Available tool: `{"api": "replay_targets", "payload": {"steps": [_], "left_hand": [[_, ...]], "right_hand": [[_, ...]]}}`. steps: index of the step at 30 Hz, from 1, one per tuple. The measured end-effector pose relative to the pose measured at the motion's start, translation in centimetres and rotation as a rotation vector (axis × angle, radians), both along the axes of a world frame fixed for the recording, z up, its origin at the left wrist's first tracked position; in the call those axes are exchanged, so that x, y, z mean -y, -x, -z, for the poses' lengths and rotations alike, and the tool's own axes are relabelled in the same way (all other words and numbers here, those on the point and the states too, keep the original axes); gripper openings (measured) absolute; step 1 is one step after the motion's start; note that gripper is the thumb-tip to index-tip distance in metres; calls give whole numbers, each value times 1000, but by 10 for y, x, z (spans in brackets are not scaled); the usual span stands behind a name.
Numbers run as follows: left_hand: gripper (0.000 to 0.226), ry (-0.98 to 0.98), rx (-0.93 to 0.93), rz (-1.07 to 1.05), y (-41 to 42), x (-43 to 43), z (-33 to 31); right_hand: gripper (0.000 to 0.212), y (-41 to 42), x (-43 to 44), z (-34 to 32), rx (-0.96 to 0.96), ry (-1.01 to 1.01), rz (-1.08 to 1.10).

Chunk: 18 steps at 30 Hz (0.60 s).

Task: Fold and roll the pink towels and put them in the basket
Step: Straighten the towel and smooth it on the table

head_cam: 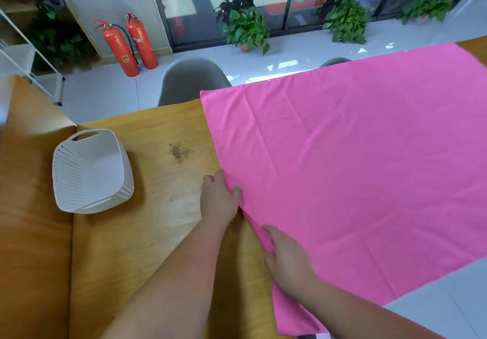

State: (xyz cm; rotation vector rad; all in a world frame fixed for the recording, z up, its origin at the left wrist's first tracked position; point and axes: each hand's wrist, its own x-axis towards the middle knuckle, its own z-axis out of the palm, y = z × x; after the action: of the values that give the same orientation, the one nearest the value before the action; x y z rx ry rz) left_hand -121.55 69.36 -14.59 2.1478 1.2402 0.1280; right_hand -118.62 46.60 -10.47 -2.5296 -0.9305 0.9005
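Head | pink towel | spread flat on table, faint fold creases

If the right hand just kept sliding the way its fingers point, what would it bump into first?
Most likely the left hand. The right hand lies at the edge of the pink towel, fingers aimed along it toward the left hand, with only towel between them, though depth is unclear.
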Motion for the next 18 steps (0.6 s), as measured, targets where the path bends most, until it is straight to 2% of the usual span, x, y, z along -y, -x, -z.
{"api": "replay_targets", "payload": {"steps": [4,8,10,12,15,18], "left_hand": [[78,179,87,-41,-23,-7,-11],[71,307,169,-62,-36,-20,-22],[68,415,188,-79,-36,-26,-30],[71,494,214,-85,-34,-31,-37],[73,498,234,-111,-23,-35,-42],[77,502,259,-171,-1,-31,-43]], "right_hand": [[78,-5,4,-15,-11,-65,40],[64,-11,4,-39,-40,-106,2],[74,-13,3,-47,-44,-79,-44],[74,-11,3,-52,-47,-42,-70],[51,-3,1,-58,-15,35,-129],[58,9,0,-60,-24,68,-210]]}}
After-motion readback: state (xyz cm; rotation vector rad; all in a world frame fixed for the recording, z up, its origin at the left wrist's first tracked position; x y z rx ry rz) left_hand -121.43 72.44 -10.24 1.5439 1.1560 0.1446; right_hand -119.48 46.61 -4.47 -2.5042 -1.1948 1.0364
